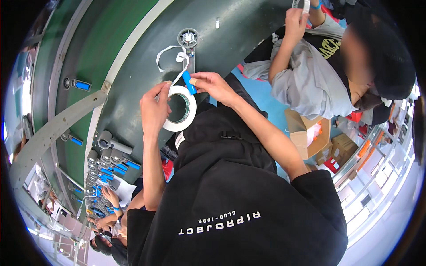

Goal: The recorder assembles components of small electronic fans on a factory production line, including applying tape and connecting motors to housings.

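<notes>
My right hand (215,87) pinches a blue cylinder (189,83), which looks like a battery cell, between thumb and fingers. My left hand (154,106) is closed on a roll of white tape (191,111) by its upper left rim, thumb and finger together. The cylinder's lower end overlaps the roll's rim. Beyond my hands, a loose white strip (160,62) curls over the dark table. A round grey part with a spoked hub (188,38) lies at the far side, joined to a narrow piece (191,56) with small components, partly covered by the strip.
A small white piece (217,24) lies on the dark table (128,66). Left of it runs a green conveyor (108,17), carrying a grey-and-blue unit (80,85). Many similar units (106,164) crowd the lower left, near other people's hands. A co-worker (306,66) sits right, above an open carton (306,133).
</notes>
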A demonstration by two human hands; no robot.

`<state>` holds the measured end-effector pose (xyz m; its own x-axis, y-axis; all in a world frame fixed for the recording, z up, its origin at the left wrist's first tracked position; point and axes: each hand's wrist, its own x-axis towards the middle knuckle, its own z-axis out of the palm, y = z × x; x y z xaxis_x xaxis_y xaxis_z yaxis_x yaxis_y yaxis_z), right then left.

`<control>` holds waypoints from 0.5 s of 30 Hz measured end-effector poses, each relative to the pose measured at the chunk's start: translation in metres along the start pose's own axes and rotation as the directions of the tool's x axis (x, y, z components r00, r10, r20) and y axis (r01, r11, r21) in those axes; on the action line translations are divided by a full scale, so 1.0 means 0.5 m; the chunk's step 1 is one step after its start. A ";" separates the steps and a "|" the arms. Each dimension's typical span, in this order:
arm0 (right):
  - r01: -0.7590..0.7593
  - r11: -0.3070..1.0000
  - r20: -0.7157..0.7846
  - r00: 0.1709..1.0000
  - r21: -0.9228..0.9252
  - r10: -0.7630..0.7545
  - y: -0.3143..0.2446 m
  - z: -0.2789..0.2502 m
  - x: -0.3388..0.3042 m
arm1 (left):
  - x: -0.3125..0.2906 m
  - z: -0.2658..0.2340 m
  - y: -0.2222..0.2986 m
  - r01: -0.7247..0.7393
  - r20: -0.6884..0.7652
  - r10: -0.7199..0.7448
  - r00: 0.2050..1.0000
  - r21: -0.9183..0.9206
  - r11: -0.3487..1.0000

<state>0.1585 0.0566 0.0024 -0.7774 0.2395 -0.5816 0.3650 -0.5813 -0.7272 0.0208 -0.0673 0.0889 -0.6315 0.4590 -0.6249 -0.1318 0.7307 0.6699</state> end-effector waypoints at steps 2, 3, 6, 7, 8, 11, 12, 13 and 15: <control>0.034 0.999 -0.017 0.999 0.012 -0.034 0.005 0.004 0.003 | -0.003 -0.001 0.003 -0.020 0.005 0.020 1.000 0.065 0.998; 0.034 0.999 -0.016 0.999 0.012 -0.034 0.006 0.007 0.004 | -0.003 0.000 0.001 -0.020 0.004 0.020 1.000 0.065 0.998; 0.047 0.997 -0.053 0.998 0.057 -0.044 0.010 0.017 0.007 | -0.004 0.002 -0.002 -0.032 -0.027 0.034 0.999 0.065 0.997; 0.073 0.997 -0.065 0.995 0.040 -0.070 0.014 0.018 0.009 | -0.005 0.000 0.001 -0.020 -0.043 0.023 0.999 0.062 0.998; 0.098 0.995 -0.077 0.992 0.021 -0.096 0.014 0.021 0.009 | -0.006 -0.001 0.002 -0.008 -0.057 0.012 0.998 0.059 0.998; 0.132 0.989 -0.116 0.983 -0.069 -0.139 0.014 0.027 0.009 | -0.006 -0.006 -0.005 -0.005 -0.043 0.005 0.999 0.010 1.000; 0.131 0.989 -0.117 0.983 -0.067 -0.139 0.016 0.026 0.011 | -0.005 -0.007 -0.008 -0.004 -0.042 0.005 0.999 0.012 1.000; 0.131 0.989 -0.113 0.984 -0.066 -0.137 0.020 0.024 0.013 | -0.003 -0.007 -0.010 -0.010 -0.034 0.010 0.999 0.011 1.000; 0.129 0.990 -0.109 0.985 -0.064 -0.135 0.020 0.023 0.013 | 0.000 -0.008 -0.015 -0.015 -0.025 0.015 1.000 0.011 1.000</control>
<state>0.1510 0.0434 -0.0047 -0.7592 0.3989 -0.5143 0.2941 -0.4946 -0.8178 0.0189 -0.0748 0.0857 -0.6523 0.4572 -0.6046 -0.1143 0.7292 0.6747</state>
